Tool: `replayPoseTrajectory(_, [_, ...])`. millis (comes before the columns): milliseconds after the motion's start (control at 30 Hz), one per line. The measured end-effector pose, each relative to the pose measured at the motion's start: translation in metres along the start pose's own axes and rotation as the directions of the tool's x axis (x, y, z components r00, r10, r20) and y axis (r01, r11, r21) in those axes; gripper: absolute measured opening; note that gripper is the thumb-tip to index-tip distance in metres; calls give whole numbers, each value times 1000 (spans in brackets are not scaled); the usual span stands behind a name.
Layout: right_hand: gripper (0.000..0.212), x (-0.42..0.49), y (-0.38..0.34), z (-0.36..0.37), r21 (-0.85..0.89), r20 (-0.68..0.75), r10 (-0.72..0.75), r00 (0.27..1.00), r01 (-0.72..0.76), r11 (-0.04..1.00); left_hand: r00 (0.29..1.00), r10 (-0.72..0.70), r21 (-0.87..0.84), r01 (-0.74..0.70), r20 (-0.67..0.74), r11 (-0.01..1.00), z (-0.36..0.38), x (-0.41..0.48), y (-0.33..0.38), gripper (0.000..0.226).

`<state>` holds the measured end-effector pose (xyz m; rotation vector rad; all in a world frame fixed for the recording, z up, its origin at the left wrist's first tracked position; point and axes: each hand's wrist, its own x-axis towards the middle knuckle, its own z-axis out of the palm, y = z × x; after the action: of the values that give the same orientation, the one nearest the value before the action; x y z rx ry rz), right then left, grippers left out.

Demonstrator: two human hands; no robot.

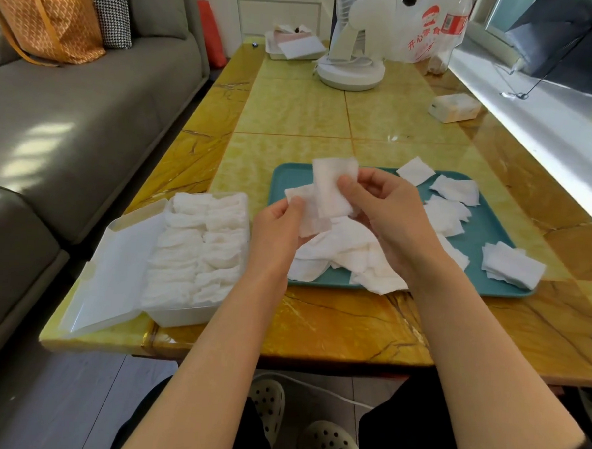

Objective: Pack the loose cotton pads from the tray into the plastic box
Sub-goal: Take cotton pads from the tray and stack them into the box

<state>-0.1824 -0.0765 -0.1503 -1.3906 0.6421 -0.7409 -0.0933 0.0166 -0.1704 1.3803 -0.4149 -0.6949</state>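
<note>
The fingers (375, 180) of the right hand (387, 219) are clamped on a white cotton pad (332, 188), thumb in front, holding it upright. Just left of them, the left hand (280, 230) pinches a second pad (309, 211) under its thumb; this pad lies lower, and its right part is tucked behind the first, so the two overlap. Both hands hover above the near left part of a teal tray (290, 176).

Directly below the fingers a crumpled heap of pads (341, 254) lies on the tray, reaching its near edge. To the right of the right hand further loose pads are scattered on the tray: a small pile (446, 215) just beside the wrist, one (456, 189) beyond it, a single square (415, 170) overhanging the far rim, and a stack (510, 264) at the near right corner.

To the left of the left hand, just beside the tray, stands the plastic box (197, 246), packed with two rows of white pads; its lid (113, 276) lies open on the side away from the fingers. Tray and box rest on a glossy yellow counter (327, 116).

Well beyond the fingers stand a white fan (351, 66) and a printed plastic bag (425, 28), with a small tissue pack (455, 107) to the far right. A grey sofa (71, 109) runs along the left, carrying an orange bag (48, 19).
</note>
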Motion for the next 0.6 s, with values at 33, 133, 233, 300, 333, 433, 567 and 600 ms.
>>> replayPoseTrajectory(33, [11, 0, 1, 0, -25, 36, 8, 999, -7, 1000, 1000, -4, 9, 3, 16, 1000, 1, 0, 0, 26])
replayPoseTrajectory(133, [12, 0, 7, 4, -195, 23, -10, 1000, 14, 981, 998, 0, 32, -1, 55, 999, 3, -1, 1, 28])
replayPoseTrajectory(233, [13, 0, 12, 7, -301, -34, -52, 998, 39, 953, 998, 7, 51, -10, 68, 999, 4, -3, 2, 32])
replayPoseTrajectory(300, [12, 1, 12, 7, -353, -54, -77, 996, 53, 934, 998, -5, 67, 1, 58, 998, 5, -3, 2, 32])
replayPoseTrajectory(333, [13, 1, 13, 8, -370, -58, -83, 995, 56, 927, 999, -15, 61, 12, 50, 998, 6, -3, 3, 32])
replayPoseTrajectory(433, [17, 1, 16, 9, -413, -60, -117, 991, 82, 907, 995, -68, -5, 68, 67, 998, 6, -4, 6, 43])
replayPoseTrajectory(567, [8, 1, 14, 9, -443, 68, -135, 988, 152, 884, 998, 39, 166, -46, 43, 985, 3, -6, 3, 22])
replayPoseTrajectory(600, [3, 1, 13, 8, -441, 110, -137, 984, 172, 881, 998, 67, 202, -65, -1, 977, 2, -4, 1, 21])
